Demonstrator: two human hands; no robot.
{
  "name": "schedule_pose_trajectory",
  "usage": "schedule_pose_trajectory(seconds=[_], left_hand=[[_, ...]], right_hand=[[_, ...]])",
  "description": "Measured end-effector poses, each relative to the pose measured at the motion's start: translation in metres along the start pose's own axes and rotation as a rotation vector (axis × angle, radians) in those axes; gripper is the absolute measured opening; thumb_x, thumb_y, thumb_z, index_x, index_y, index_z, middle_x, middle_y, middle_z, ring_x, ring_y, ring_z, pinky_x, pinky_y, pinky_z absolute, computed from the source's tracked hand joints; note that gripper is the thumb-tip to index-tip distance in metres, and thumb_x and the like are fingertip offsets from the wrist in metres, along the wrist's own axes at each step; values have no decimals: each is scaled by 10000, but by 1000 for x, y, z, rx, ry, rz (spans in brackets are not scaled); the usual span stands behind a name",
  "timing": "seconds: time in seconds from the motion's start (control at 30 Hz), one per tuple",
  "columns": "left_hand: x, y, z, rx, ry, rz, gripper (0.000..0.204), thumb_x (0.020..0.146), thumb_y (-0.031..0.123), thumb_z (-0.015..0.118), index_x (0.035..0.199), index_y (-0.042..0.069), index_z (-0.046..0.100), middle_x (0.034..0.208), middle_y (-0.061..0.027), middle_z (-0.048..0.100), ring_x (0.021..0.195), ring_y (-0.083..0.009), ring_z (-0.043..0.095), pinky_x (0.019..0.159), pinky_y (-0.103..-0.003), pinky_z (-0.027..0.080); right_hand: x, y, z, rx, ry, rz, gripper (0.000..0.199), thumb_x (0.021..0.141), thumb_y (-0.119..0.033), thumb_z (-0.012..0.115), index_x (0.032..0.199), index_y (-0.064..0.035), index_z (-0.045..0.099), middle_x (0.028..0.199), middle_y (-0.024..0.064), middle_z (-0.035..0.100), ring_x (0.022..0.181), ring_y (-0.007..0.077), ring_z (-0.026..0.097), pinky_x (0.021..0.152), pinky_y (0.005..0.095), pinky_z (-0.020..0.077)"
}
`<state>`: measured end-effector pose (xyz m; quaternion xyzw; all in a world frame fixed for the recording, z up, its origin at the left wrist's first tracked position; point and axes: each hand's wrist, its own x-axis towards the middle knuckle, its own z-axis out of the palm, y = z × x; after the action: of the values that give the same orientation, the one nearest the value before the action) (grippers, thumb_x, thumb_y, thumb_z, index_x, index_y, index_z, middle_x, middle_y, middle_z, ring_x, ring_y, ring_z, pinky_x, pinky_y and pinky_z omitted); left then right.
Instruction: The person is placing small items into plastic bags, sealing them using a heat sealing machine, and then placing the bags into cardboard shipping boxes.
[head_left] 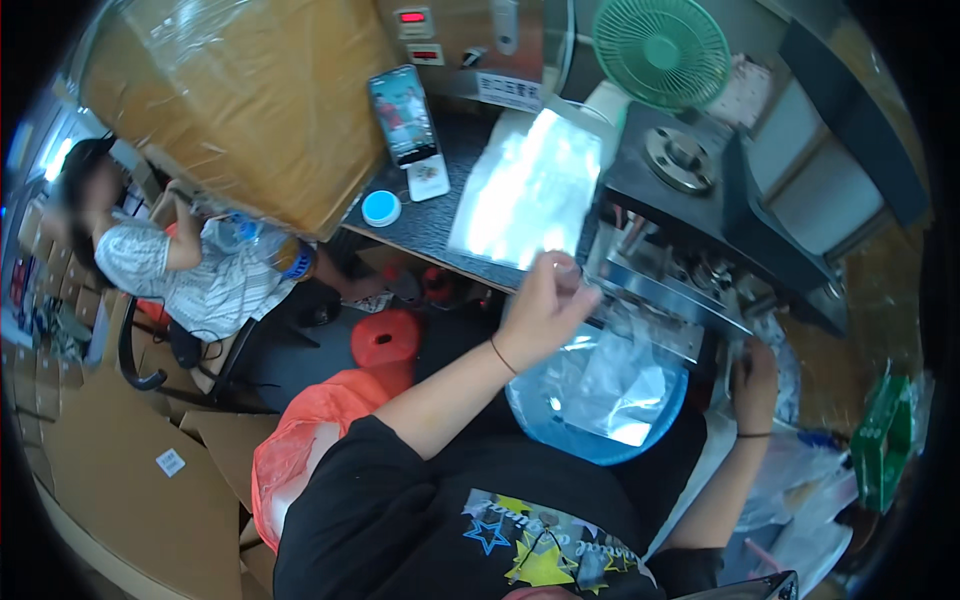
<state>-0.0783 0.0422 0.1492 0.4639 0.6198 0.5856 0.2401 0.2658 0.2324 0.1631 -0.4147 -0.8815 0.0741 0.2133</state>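
The right hand (755,385) is half sunk among clear plastic bags (790,470), its fingers out of sight. The left hand (540,305) covers the lower corner of the shiny pouch (525,190). The co-worker (170,260) is blurred at the face.

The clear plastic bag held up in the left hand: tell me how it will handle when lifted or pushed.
The clear plastic bag, pinched at its lower edge by the left hand, stands nearly flat, so probably light and a bit stiff. Its glossy glare suggests a slippery film. It would likely slide, not roll.
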Motion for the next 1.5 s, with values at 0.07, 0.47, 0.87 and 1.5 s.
schedule_pose_trajectory(seconds=[0.07,0.47,0.87,1.5], left_hand=[[12,12,-37,772,305,322,684,899,321,692,1420,18,370,1421,-306,390,1321,-453,406,1101,-513,343],[-33,0,-58,470,89,171,236,864,35,612,1095,41,663,950,-141,685,896,-296,654,808,-356,506],[-72,43,34,-105,-509,-80,187,943,204,639,978,32,704,844,-69,714,759,-180,679,700,-301,526],[-89,37,54,-616,-752,-551,271,1010,263,613,1072,9,682,948,-25,703,857,-90,654,806,-254,535]], right_hand=[[3,-5,1,16,38,-44,356,836,-21,636,1191,-25,607,1156,191,588,1064,398,576,902,451,482],[0,-14,-2,-80,252,63,308,933,-53,561,1232,15,574,1230,207,588,1155,393,561,993,419,449],[-15,-155,-48,566,4,-187,124,946,-105,559,920,-1,621,846,89,589,720,181,554,665,300,432],[-26,-138,-74,370,-217,-325,168,903,-171,615,861,-10,636,738,109,591,717,285,575,695,365,452]])
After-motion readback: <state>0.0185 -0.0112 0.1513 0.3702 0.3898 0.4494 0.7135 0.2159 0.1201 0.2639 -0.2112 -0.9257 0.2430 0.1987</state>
